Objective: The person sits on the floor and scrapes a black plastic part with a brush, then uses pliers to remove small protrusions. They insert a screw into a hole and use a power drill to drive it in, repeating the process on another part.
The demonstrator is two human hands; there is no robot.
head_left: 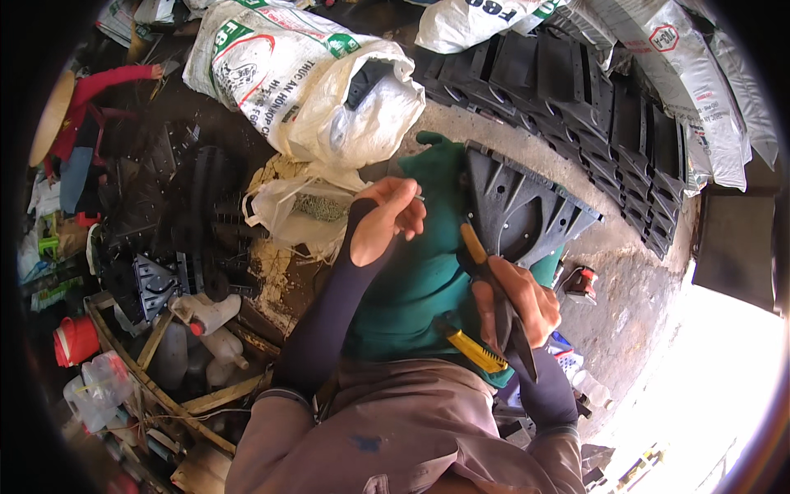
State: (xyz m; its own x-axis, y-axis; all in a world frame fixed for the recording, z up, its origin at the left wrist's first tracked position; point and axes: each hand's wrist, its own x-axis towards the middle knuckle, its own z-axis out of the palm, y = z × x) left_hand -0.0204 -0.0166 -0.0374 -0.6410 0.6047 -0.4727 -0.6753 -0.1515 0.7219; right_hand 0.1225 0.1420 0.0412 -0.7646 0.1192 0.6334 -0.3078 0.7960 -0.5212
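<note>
My left hand (387,221) is raised over my green-clad lap, its fingers curled and pinching a small metal pin (420,197), perhaps a nail or screw. My right hand (525,303) is wrapped round a dark tool (520,350) with a tan end and a pointed black end; its exact kind is unclear. Beyond that hand, a black moulded plastic part (527,206) with ribs and holes rests across my right thigh. A yellow-and-black handled tool (476,347) lies on my lap, left of the right hand. Near my left wrist is an open plastic bag (280,206) of small metal pieces (321,207).
A large white woven sack (271,90) lies ahead, its mouth open with dark parts inside. Black plastic parts (592,107) are stacked in rows at far right, by more sacks (675,74). Plastic jugs (218,337) stand at left. A person in red (86,107) works at far left.
</note>
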